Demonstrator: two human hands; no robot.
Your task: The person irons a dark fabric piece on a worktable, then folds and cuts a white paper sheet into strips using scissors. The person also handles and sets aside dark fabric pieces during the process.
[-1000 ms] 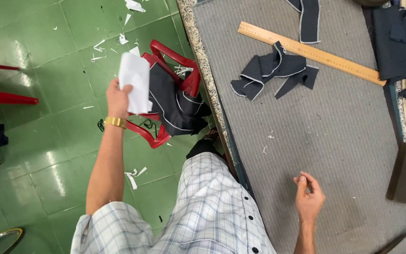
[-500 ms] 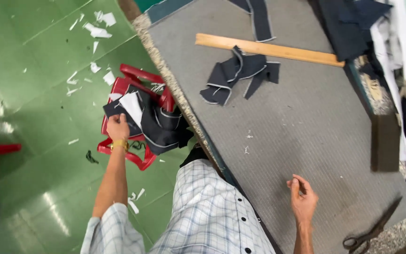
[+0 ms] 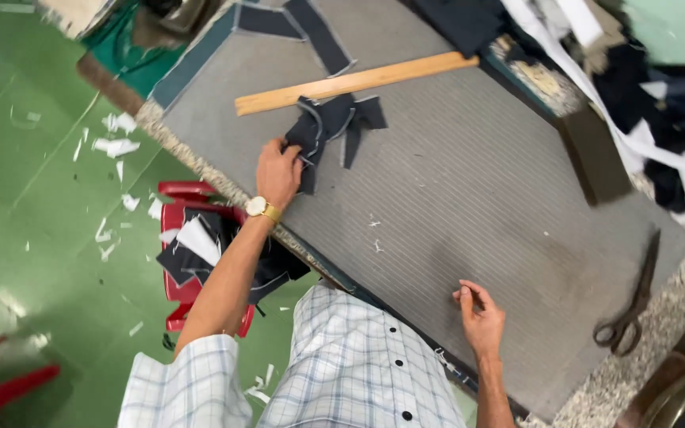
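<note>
My left hand [image 3: 279, 170], with a gold watch on its wrist, reaches over the table's left edge, and its fingers close on the near side of a small pile of dark fabric pieces with pale edges [image 3: 334, 127]. Behind the pile lies a long wooden ruler [image 3: 358, 79]. My right hand [image 3: 481, 317] rests on the grey table top [image 3: 477, 198] near the front edge, thumb and fingers curled together. Whether it holds something small is unclear.
Large scissors [image 3: 628, 309] lie at the table's right edge, beyond a dark rectangular block [image 3: 596, 158]. Heaped dark and white cloth [image 3: 660, 103] fills the far right. A red stool [image 3: 200, 254] with fabric pieces stands on the green floor among white scraps [image 3: 116, 147].
My left hand has come up from the red stool, without the white piece, and reached onto the table to the dark fabric pile. The right hand has stayed put.
</note>
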